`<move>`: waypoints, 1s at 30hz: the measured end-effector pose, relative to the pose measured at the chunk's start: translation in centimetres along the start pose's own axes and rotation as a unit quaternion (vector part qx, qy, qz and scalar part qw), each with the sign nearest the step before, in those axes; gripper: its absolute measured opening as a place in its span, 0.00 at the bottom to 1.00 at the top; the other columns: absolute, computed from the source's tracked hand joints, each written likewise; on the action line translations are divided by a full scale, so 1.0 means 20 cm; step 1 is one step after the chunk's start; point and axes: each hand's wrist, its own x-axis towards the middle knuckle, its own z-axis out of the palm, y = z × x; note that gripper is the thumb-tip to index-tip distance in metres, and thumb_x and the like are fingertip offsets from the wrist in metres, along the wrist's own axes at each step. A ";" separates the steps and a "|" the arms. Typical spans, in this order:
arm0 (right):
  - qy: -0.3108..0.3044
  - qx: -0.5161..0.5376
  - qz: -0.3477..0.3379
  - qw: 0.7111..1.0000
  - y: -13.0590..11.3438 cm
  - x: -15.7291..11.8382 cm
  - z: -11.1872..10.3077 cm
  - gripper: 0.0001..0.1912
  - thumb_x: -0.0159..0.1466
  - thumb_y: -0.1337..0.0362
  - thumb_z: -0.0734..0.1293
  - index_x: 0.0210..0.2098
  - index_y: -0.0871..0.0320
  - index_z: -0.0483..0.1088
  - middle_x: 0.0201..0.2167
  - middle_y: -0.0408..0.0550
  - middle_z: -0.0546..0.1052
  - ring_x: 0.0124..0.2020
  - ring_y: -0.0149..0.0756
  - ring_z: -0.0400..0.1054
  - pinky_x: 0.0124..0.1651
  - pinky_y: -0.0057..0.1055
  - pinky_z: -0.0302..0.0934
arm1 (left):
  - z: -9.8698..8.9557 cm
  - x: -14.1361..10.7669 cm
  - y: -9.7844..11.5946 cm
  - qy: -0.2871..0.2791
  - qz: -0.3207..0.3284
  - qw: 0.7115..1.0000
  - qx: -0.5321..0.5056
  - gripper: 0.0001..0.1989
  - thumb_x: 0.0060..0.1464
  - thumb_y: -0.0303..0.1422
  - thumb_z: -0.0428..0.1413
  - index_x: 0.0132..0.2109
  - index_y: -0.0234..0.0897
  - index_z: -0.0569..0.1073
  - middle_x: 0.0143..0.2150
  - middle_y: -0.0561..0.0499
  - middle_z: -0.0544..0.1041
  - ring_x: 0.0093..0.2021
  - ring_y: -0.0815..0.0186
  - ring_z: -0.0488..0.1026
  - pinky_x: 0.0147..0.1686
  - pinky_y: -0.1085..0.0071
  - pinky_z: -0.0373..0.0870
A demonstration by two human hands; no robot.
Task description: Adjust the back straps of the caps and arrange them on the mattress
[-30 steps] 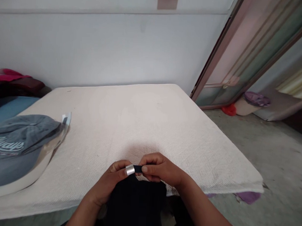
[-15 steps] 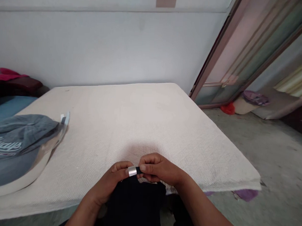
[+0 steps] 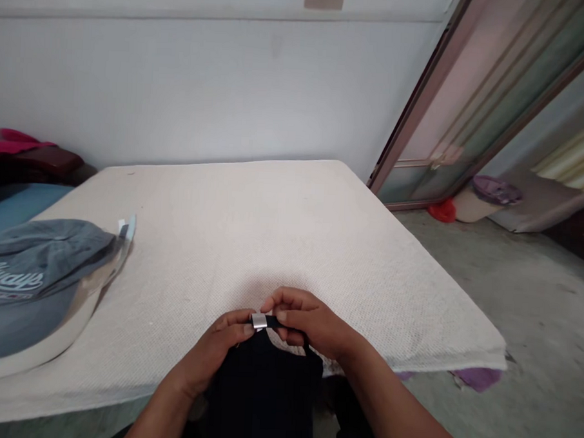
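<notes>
A small silver metal buckle (image 3: 259, 321) sits on a narrow black strap (image 3: 272, 321) near the table's front edge. My left hand (image 3: 223, 337) pinches the strap at the buckle's left side, thumb on top. On the other side, my right hand (image 3: 311, 320) holds the strap between thumb and fingers, just right of the buckle. Below both hands hangs a dark cloth piece (image 3: 265, 392) with a curved upper edge, joined to the strap. Part of its lower area blends into dark clothing and cannot be told apart.
A white textured cloth covers the table (image 3: 253, 224). At the left lie a grey cap (image 3: 53, 254) and a clear-and-white visor (image 3: 82, 307). Behind them is a blue surface (image 3: 26, 204). A bin (image 3: 481, 198) and red bag (image 3: 442, 210) stand on the floor at right.
The buckle has moved slightly up and right, out from under my left thumb. My right hand has shifted a little up and right, showing more strap and the cloth's curved edge.
</notes>
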 end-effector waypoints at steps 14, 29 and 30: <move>-0.026 -0.067 -0.006 0.997 -0.01 0.00 -0.01 0.13 0.62 0.59 0.62 0.40 0.62 0.68 0.26 0.44 0.71 0.23 0.26 0.66 0.29 0.26 0.61 | 0.02 -0.02 0.03 -0.031 -0.011 0.999 -0.029 0.06 0.48 0.30 0.58 0.35 0.36 0.77 0.25 0.51 0.76 0.24 0.72 0.69 0.26 0.77 0.62; -0.006 -0.034 -0.018 0.999 0.02 0.00 -0.03 0.09 0.56 0.65 0.68 0.35 0.63 0.68 0.24 0.43 0.72 0.21 0.23 0.63 0.22 0.21 0.54 | -0.01 -0.01 0.00 0.091 -0.021 0.994 0.061 0.12 0.39 0.29 0.63 0.36 0.37 0.77 0.27 0.54 0.75 0.26 0.71 0.68 0.29 0.75 0.61; -0.002 -0.036 -0.020 0.999 0.02 0.01 -0.03 0.10 0.55 0.65 0.68 0.35 0.63 0.68 0.23 0.43 0.71 0.21 0.23 0.63 0.22 0.20 0.53 | -0.01 -0.01 -0.01 0.101 -0.023 0.992 0.074 0.13 0.39 0.28 0.64 0.37 0.37 0.77 0.28 0.54 0.76 0.28 0.70 0.68 0.30 0.74 0.61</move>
